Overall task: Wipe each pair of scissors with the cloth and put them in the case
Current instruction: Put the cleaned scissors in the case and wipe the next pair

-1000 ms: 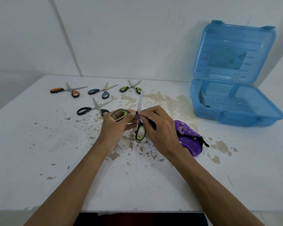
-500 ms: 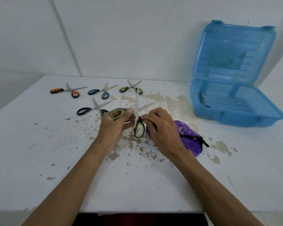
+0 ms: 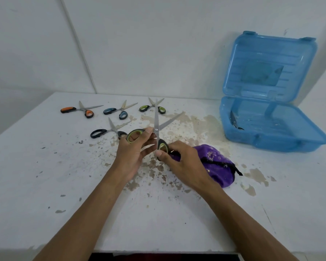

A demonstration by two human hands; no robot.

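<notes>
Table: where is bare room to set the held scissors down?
Bare: the near-left table below the black scissors; the near-right strip in front of the case, right of the cloth. Crowded: the far row, orange scissors to green scissors, and around the left hand and right hand.

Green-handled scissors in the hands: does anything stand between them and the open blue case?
Nothing visible does. Both the left hand and the right hand hold the green-handled scissors above the table. The purple cloth lies low on the table, under the right hand, and the blue case stands with its lid up.
</notes>
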